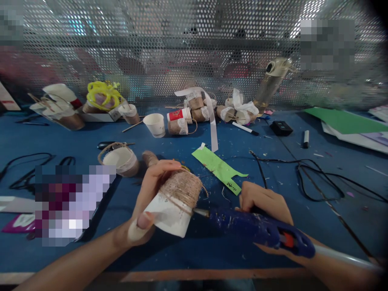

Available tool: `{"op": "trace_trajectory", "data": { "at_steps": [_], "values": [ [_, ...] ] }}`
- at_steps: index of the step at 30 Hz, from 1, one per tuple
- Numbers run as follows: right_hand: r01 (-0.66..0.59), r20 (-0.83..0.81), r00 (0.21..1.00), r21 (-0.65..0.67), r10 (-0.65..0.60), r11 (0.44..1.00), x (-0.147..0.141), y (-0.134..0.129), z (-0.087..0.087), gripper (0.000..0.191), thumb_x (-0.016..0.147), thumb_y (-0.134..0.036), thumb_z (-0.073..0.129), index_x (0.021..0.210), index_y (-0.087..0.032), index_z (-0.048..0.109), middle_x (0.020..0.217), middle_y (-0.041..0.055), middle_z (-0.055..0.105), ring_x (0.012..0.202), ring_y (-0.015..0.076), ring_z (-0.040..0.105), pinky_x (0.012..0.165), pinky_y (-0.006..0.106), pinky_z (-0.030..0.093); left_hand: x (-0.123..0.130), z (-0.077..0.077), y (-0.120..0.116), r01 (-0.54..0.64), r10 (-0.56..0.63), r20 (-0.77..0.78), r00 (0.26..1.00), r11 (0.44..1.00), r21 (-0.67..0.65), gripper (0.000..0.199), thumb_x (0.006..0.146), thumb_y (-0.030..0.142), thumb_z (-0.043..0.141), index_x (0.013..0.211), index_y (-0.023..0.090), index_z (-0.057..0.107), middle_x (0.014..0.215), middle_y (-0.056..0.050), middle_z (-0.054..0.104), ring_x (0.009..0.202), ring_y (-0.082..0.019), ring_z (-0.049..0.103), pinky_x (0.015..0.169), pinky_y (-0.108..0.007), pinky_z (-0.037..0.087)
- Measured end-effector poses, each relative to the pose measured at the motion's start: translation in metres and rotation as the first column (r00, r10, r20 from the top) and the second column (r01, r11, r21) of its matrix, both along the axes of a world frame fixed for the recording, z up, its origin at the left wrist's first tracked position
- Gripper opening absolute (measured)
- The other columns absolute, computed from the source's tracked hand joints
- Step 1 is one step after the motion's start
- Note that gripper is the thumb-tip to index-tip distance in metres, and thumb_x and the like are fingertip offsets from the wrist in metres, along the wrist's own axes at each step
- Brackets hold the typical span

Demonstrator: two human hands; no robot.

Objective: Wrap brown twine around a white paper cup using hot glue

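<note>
My left hand [148, 198] is closed around a white paper cup [172, 216], tilted on its side. Brown jute twine [182, 188] is wound in close rows over one end of the cup, and a loose twine end sticks out at its right. My right hand [263, 202] grips a blue hot glue gun [242, 226] with a clear glue stick in its back. The metal nozzle touches or nearly touches the cup where the twine meets the bare paper. A green paper strip [216, 167] lies just beyond my hands.
A white cup with a twine handle [121, 159] stands left. Farther back are a plain paper cup [154, 124], several twine-wrapped cups, yellow cord [104, 96] and a bottle [271, 83]. A black cable [312, 178] loops at right, before a perforated metal screen [169, 48].
</note>
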State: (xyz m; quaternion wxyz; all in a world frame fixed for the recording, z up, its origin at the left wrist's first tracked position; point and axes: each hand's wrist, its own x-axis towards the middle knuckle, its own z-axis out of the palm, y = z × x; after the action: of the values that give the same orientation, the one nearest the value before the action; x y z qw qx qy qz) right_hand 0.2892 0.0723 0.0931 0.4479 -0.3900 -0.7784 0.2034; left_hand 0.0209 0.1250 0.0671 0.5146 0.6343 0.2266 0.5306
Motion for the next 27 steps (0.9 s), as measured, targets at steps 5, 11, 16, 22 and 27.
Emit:
{"op": "trace_trajectory", "data": {
  "at_steps": [5, 11, 16, 22, 27],
  "values": [
    [0.000, 0.012, 1.000, 0.000, 0.000, 1.000, -0.002, 0.000, 0.000, 0.027, 0.085, -0.009, 0.057, 0.070, -0.023, 0.040, 0.065, -0.0034, 0.046, 0.057, 0.0112, 0.045, 0.055, 0.026, 0.033, 0.002, 0.000, 0.001, -0.045, 0.045, 0.028, 0.999, 0.999, -0.015, 0.084, 0.064, 0.090, 0.051, 0.124, 0.031, 0.052, 0.125, -0.007, 0.041, 0.122, -0.039, 0.045, 0.092, -0.051, 0.057],
    [0.020, 0.016, 1.000, 0.005, -0.020, 1.000, -0.002, -0.002, -0.001, 0.028, 0.084, -0.006, 0.057, 0.071, -0.023, 0.038, 0.064, -0.0049, 0.043, 0.055, 0.0104, 0.044, 0.055, 0.025, 0.032, 0.005, 0.006, -0.002, -0.027, 0.028, 0.014, 1.000, 0.999, -0.040, 0.082, 0.065, 0.087, 0.055, 0.124, 0.030, 0.054, 0.125, -0.008, 0.043, 0.114, -0.036, 0.049, 0.092, -0.053, 0.057],
    [0.021, 0.022, 1.000, 0.008, -0.021, 1.000, -0.001, 0.000, -0.002, 0.028, 0.084, -0.007, 0.058, 0.070, -0.023, 0.040, 0.064, -0.0051, 0.045, 0.055, 0.0103, 0.045, 0.055, 0.025, 0.033, 0.008, 0.021, -0.007, -0.006, 0.005, -0.013, 1.000, 0.998, -0.062, 0.074, 0.075, 0.079, 0.057, 0.126, 0.026, 0.055, 0.126, -0.010, 0.044, 0.114, -0.035, 0.049, 0.096, -0.054, 0.055],
    [0.019, 0.017, 1.000, 0.024, -0.019, 1.000, -0.002, -0.001, -0.003, 0.028, 0.084, -0.006, 0.058, 0.070, -0.023, 0.041, 0.064, -0.0047, 0.044, 0.055, 0.0105, 0.045, 0.054, 0.025, 0.033, 0.010, 0.026, -0.009, 0.005, -0.006, -0.021, 1.000, 0.998, -0.068, 0.071, 0.075, 0.078, 0.057, 0.126, 0.028, 0.056, 0.126, -0.009, 0.044, 0.114, -0.034, 0.049, 0.102, -0.056, 0.051],
    [0.026, 0.040, 0.999, 0.019, -0.027, 0.999, 0.000, -0.002, -0.005, 0.029, 0.083, -0.004, 0.058, 0.072, -0.023, 0.040, 0.065, -0.0044, 0.045, 0.056, 0.0106, 0.045, 0.055, 0.025, 0.033, 0.009, 0.020, -0.006, 0.001, -0.001, -0.012, 1.000, 1.000, -0.026, 0.071, 0.076, 0.078, 0.057, 0.127, 0.027, 0.055, 0.126, -0.010, 0.045, 0.114, -0.033, 0.050, 0.098, -0.053, 0.053]
  ]
}}
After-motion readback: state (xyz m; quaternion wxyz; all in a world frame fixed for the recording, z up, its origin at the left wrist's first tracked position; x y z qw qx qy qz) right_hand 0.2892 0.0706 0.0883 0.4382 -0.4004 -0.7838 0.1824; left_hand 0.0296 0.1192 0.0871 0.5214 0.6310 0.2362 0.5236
